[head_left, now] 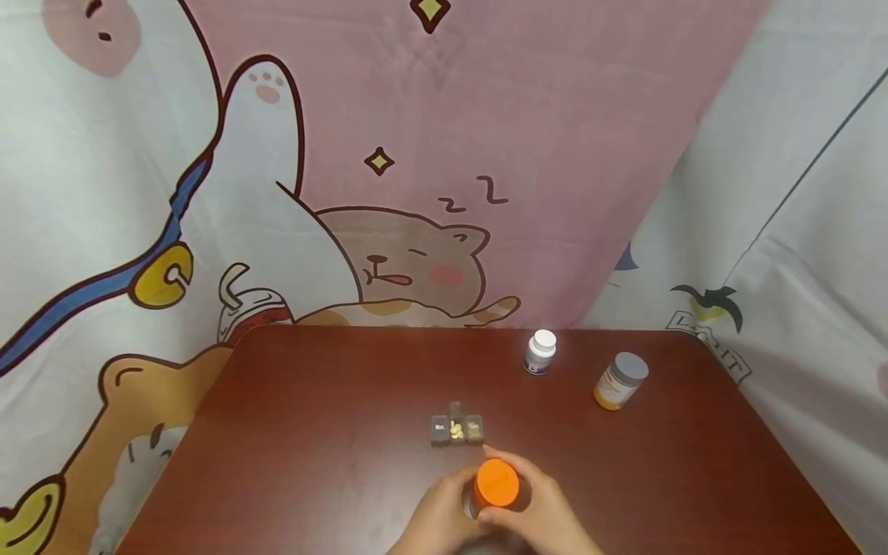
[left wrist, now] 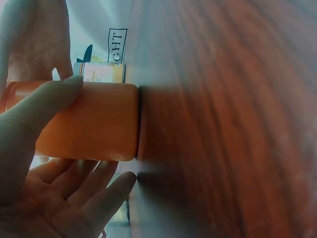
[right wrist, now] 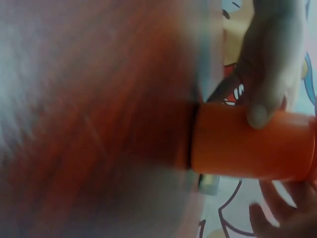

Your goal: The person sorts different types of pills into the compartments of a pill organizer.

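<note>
Both hands are around an orange pill bottle (head_left: 497, 483) with an orange cap, upright on the table near its front. My left hand (head_left: 444, 509) grips the body from the left; its thumb (left wrist: 54, 96) lies along the side in the left wrist view. From the right, my right hand (head_left: 544, 505) curls its thumb and forefinger about the upper part, close to the cap. Just beyond the hands sits a small dark pill organizer (head_left: 456, 430) with three compartments. Its middle lid stands up, and pale yellow pills show inside.
A white bottle (head_left: 539, 352) stands at the back edge of the brown table (head_left: 333, 385). To its right is a grey-capped jar (head_left: 620, 381) with a yellowish lower part. A cartoon-printed cloth (head_left: 555, 116) hangs behind the table and around both sides.
</note>
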### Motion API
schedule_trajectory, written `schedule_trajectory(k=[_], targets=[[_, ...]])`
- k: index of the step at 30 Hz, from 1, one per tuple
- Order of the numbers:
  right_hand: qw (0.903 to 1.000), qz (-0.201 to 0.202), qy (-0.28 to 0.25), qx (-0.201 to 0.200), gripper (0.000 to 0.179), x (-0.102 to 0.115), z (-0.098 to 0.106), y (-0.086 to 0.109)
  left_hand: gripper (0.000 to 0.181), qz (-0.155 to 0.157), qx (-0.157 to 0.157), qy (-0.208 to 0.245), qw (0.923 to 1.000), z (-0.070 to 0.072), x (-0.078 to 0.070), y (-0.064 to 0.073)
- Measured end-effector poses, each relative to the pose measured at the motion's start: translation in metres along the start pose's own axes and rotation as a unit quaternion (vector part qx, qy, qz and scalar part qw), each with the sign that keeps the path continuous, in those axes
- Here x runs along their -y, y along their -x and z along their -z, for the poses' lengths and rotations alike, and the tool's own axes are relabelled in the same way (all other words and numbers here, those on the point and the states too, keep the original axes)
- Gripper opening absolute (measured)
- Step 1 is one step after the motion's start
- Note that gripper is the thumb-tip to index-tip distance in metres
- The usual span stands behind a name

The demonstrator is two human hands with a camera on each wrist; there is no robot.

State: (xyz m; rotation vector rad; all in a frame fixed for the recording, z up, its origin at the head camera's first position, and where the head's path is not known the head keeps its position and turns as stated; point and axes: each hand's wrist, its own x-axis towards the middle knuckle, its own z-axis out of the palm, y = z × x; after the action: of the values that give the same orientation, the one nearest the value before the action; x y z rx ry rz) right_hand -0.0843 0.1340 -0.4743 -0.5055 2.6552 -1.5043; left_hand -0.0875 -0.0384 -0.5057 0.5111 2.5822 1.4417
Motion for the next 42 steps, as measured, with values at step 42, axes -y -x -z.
schedule_trajectory(k=[42], targets=[[0.9945,0.049,0.089,-0.024,0.06,0.0,0.008,0.002,0.058,0.014,-0.009,-0.009,0.9998,0.0,-0.004,-0.001]])
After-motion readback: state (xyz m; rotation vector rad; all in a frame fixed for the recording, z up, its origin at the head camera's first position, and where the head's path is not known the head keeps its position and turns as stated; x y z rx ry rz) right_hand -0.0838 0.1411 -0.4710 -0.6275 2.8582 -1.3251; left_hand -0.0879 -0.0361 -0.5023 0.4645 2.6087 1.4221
